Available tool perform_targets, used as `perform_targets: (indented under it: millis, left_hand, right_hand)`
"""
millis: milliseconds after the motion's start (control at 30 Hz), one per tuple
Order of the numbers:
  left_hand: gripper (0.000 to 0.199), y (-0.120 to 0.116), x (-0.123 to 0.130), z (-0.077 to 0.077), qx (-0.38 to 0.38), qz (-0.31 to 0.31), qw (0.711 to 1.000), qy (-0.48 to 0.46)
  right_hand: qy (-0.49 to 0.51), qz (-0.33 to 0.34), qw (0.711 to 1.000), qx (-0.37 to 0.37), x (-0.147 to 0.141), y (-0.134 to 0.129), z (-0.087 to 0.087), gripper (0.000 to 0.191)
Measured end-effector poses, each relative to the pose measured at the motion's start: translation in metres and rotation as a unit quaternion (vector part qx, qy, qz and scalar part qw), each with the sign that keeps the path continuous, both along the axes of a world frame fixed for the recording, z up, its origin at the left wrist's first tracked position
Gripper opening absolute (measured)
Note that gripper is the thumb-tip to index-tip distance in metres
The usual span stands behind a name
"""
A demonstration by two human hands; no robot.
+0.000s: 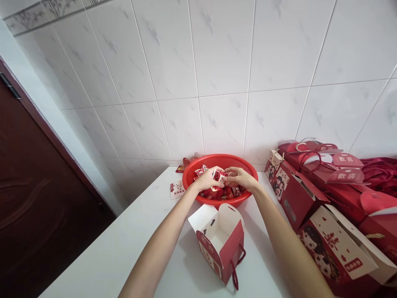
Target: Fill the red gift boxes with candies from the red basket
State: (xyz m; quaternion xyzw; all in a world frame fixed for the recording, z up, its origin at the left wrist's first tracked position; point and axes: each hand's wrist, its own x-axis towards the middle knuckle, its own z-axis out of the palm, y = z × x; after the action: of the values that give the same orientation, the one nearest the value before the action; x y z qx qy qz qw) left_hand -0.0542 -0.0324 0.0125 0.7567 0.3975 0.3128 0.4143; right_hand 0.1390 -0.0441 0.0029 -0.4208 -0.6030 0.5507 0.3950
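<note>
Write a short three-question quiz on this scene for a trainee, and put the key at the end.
1. True or false: the left hand and the right hand both hold a red-and-white packet above a red basket.
2. Where is the open red paper box?
A. On the white table, in front of the basket
B. Inside the basket
C. In the right hand
3. Fill in the blank: the brown door is on the person's ____ side of the table.

Key: 1. True; 2. A; 3. left
</note>
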Motion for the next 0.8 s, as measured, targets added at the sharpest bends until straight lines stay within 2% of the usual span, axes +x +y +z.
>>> perform_targets:
  millis: [100, 233, 367, 433, 600, 700, 800]
  left_hand:
    - [0.051, 0.0, 0.0, 0.0, -0.02, -0.001, 1.0, -0.008]
    - [0.06, -0.003, 0.0, 0.003, 0.009, 0.034, 0.999, -0.012]
    - [0.04, -0.005, 0.001, 0.004, 0.022, 0.043, 0.999, -0.013]
    - [0.037, -0.004, 0.0, 0.003, 0.032, 0.052, 0.998, -0.003]
    - [0.05, 0.003, -0.001, -0.002, 0.062, 0.08, 0.994, 0.034]
    - [0.039, 0.007, 0.0, -0.005, 0.067, 0.095, 0.991, 0.069]
    - [0.019, 0.009, 0.0, -0.008, 0.068, 0.133, 0.985, 0.088]
  right_hand:
    - [0.008, -0.011, 1.0, 0.004, -0.001, 0.0, 0.001, 0.04]
    - [0.013, -0.032, 0.999, 0.007, -0.002, -0.001, 0.003, 0.035]
    - [0.002, -0.055, 0.998, 0.011, -0.003, -0.004, 0.006, 0.029]
    - [-0.002, -0.063, 0.998, 0.008, -0.003, -0.005, 0.007, 0.026]
    - [0.004, -0.135, 0.991, 0.011, -0.002, 0.0, 0.003, 0.015]
    - [-0.021, -0.157, 0.987, 0.032, -0.001, 0.005, -0.002, 0.01]
    - [-0.11, -0.119, 0.984, 0.07, -0.001, 0.009, -0.007, 0.007]
